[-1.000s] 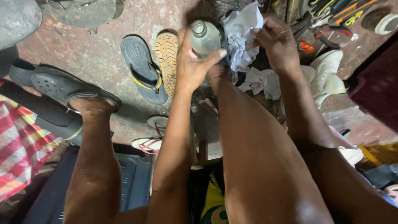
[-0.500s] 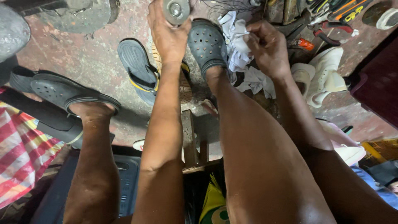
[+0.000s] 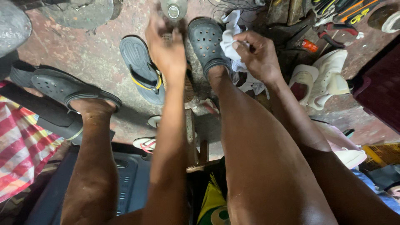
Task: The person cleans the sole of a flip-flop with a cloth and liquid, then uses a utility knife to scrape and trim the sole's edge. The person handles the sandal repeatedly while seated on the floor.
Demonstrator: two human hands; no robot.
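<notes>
Clamped on a white cloth (image 3: 230,41), the right hand (image 3: 259,56) should keep it bunched; the left hand (image 3: 166,48), grip loosely apart, sits just below a bottle (image 3: 173,9) at top centre.

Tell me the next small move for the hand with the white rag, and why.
Probably press the white rag onto the grey clog: the right hand bunches it right beside the clog, while the left hand is empty near the bottle.

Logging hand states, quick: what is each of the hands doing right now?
Left hand: open, holding nothing, just below the small bottle.
Right hand: closed on the white cloth beside the dark clog.
</notes>
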